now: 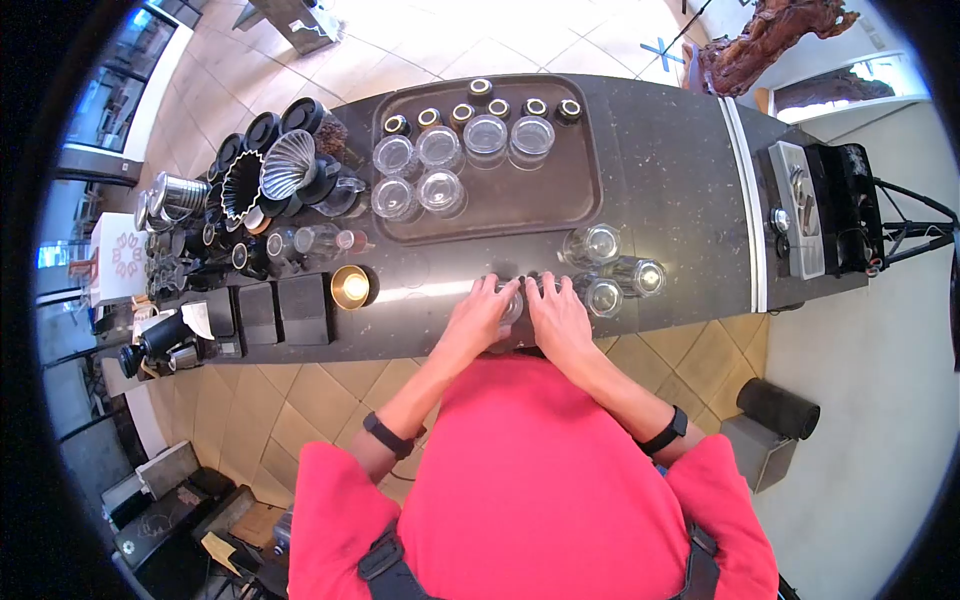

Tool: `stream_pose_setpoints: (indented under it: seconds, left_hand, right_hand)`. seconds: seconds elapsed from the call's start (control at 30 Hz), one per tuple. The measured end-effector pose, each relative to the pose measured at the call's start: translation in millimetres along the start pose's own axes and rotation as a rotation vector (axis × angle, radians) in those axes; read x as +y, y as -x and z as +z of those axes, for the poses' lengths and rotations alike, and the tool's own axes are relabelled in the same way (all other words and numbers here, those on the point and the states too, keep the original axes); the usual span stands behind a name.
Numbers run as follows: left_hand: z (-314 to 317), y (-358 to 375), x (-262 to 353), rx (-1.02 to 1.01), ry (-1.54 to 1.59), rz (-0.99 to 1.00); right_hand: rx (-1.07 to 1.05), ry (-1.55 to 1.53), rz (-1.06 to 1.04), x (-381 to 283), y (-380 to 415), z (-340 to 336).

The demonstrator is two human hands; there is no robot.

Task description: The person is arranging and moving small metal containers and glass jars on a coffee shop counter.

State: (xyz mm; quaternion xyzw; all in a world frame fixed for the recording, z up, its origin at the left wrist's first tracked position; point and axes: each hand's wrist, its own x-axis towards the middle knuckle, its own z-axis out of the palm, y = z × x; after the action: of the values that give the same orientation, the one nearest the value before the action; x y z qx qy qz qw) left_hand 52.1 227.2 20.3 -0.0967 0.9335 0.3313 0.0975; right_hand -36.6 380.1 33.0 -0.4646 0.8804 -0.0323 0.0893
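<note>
My left hand (484, 312) is closed around a clear glass (512, 306) near the counter's front edge. Right beside it, my right hand (560, 315) has its fingers bent down over something that its own fingers mostly hide. To the right of my hands stand a few clear glasses (604, 297), close together. Beyond my hands lies a brown tray (510, 215). Several clear glasses (440, 190) sit on it, with a row of small dark-lidded jars (462, 114) behind them.
Left of my hands is a gold-coloured bowl (350, 287), then flat black scales (303, 309). Coffee drippers (289, 165), canisters and servers crowd the counter's left end. On the right, past a white strip (742, 200), lies a pale utensil tray (797, 225).
</note>
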Motion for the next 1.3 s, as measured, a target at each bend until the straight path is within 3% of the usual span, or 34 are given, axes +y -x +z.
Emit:
stream_pose_setpoints:
  seconds: [0.2,0.43,0.7,1.07,1.3]
  left_hand:
    - [-41.4,-4.9,3.7,0.017,-0.033,-0.033]
    - [-91.1,-57.9,6.3,0.171,-0.080,-0.051]
    - [-82.6,-114.4,-11.4,0.256,-0.126,-0.033]
    - [-73.7,-139.9,-35.3,0.256,-0.185,0.027]
    - [-71.3,-151.0,-38.8,0.224,-0.279,0.014]
  right_hand:
    - [0.031,-0.033,-0.003,5.6,-1.2,9.7]
    - [0.072,0.005,-0.003,7.8,2.1,20.0]
    - [-0.026,-0.101,0.008,10.4,-8.3,13.7]
    - [0.133,-0.247,0.140,30.5,-68.2,-48.0]
    - [0.273,-0.181,0.127,51.4,-121.5,-33.9]
